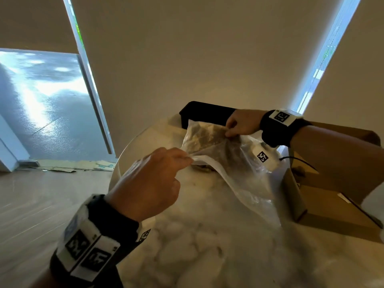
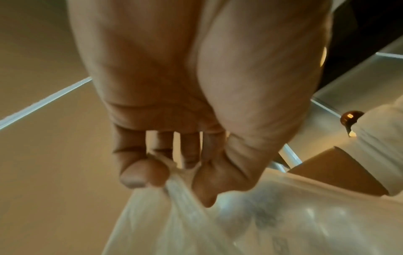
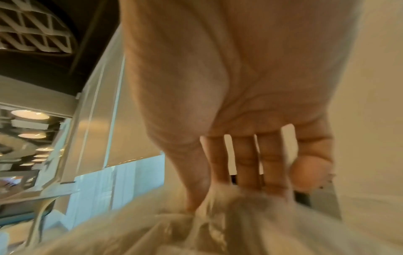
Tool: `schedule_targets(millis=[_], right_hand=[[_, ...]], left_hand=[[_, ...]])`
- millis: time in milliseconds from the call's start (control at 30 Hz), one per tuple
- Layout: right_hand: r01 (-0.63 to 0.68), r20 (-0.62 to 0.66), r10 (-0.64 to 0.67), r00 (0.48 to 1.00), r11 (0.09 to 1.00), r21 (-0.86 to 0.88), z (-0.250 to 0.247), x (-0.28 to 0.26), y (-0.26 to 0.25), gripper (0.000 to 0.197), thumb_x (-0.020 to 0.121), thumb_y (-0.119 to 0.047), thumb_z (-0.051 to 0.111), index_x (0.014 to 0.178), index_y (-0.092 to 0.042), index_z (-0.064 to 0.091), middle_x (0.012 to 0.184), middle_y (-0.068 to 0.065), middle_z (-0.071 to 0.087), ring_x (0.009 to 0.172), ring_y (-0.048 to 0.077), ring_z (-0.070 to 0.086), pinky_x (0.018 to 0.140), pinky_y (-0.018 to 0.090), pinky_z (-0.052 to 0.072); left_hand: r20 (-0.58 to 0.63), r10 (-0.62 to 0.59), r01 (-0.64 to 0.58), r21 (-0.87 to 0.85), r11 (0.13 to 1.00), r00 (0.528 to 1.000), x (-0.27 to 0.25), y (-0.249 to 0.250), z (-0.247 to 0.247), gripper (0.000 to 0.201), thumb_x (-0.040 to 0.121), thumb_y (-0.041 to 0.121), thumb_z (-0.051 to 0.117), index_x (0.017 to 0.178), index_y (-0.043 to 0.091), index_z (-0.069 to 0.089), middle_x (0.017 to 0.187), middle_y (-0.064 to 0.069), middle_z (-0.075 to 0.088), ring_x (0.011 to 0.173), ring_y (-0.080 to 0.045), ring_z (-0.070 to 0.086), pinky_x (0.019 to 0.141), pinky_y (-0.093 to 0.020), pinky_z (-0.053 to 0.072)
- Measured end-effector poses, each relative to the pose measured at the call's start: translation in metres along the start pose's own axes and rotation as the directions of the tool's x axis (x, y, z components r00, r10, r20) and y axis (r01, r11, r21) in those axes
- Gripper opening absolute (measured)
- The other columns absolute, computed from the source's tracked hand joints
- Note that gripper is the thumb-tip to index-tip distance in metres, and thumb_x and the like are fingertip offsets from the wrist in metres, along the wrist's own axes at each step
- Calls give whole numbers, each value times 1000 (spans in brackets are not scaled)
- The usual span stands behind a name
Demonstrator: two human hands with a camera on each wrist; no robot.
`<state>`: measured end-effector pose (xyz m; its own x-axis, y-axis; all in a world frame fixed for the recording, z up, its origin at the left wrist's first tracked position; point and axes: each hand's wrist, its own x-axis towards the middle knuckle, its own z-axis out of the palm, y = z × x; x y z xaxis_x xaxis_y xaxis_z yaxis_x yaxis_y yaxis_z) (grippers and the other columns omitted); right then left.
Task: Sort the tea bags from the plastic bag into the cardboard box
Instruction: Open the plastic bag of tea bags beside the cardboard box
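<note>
- Left hand (image 1: 149, 181), lower centre of the frame, pinches the near edge of the bag (image 1: 232, 163).
- Right hand (image 1: 243, 124), upper right, pinches its far edge.
- Tea bags (image 1: 202, 138) lie between them; box (image 1: 324, 206) at right.

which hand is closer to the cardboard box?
Right. The right hand pinches the plastic bag just beside the cardboard box; the left hand pinches the bag's opposite edge, farther away.
</note>
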<state>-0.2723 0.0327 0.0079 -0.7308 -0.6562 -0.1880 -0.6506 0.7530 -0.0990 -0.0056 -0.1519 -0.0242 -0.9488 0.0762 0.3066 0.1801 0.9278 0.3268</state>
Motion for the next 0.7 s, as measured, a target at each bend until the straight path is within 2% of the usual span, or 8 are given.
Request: schedule_targets(millis=[100, 200, 267, 333, 433, 500, 600, 700], right_hand=[[-86, 129, 85, 988, 996, -1, 15, 8, 13, 14, 91, -28, 60, 98, -19, 68, 97, 0, 66, 88, 19, 61, 86, 38, 53], [-86, 85, 85, 993, 996, -1, 24, 11, 16, 14, 91, -25, 59, 82, -19, 67, 83, -3, 64, 76, 16, 57, 74, 32, 47], [-93, 82, 92, 992, 996, 1, 27, 12, 14, 25, 91, -24, 60, 66, -23, 61, 70, -6, 58, 66, 13, 50, 69, 31, 42], [-103, 76, 102, 992, 995, 5, 28, 11, 9, 23, 89, -22, 61, 67, -15, 64, 69, -2, 58, 66, 15, 50, 69, 33, 43], [-98, 7, 98, 995, 995, 35, 22, 5, 2, 20, 88, -18, 62, 72, -5, 63, 69, 6, 54, 65, 20, 47, 67, 33, 40], [-80, -74, 85, 994, 995, 65, 11, -5, -6, 21, 88, -15, 60, 71, -4, 59, 70, 9, 51, 65, 22, 45, 63, 32, 37], [-31, -206, 50, 977, 995, 93, -12, -25, -18, 18, 90, -16, 58, 83, -3, 67, 77, 9, 60, 69, 23, 51, 67, 33, 39], [36, -339, -2, 941, 995, 92, -34, -49, -32, 13, 91, -17, 58, 92, -12, 70, 88, 5, 66, 83, 22, 58, 75, 33, 42]], left_hand=[[-7, -3, 3, 5, 1000, 1000, 4, -8, 4, 56, 74, 13, 44, 123, 32, 61, 128, 20, 57, 112, -7, 56, 96, -37, 49], [22, 21, -20, -41, 999, 1000, 6, -14, 4, 58, 77, 2, 48, 125, 33, 61, 128, 21, 57, 112, -3, 56, 98, -28, 46], [62, 40, -37, -53, 998, 997, 6, -17, 5, 61, 80, 0, 50, 129, 36, 57, 132, 21, 53, 107, 6, 51, 96, -10, 37], [90, 78, -73, -58, 996, 993, 6, -18, 7, 62, 81, 1, 52, 131, 37, 54, 132, 22, 52, 95, 19, 45, 84, 3, 28], [114, 123, -114, -83, 990, 986, 7, -20, 11, 68, 75, -1, 54, 133, 35, 52, 132, 23, 51, 88, 31, 37, 76, 7, 26], [122, 132, -120, -103, 987, 984, 8, -19, 12, 75, 72, -4, 52, 134, 37, 50, 135, 27, 46, 97, 22, 44, 80, 6, 28], [137, 145, -136, -76, 988, 980, 12, -12, 12, 82, 73, -6, 50, 139, 41, 41, 142, 27, 37, 115, 3, 49, 89, 0, 30], [152, 185, -173, -84, 981, 971, 11, -1, 14, 82, 76, -8, 48, 142, 38, 37, 140, 25, 39, 116, -4, 51, 93, -11, 41]])
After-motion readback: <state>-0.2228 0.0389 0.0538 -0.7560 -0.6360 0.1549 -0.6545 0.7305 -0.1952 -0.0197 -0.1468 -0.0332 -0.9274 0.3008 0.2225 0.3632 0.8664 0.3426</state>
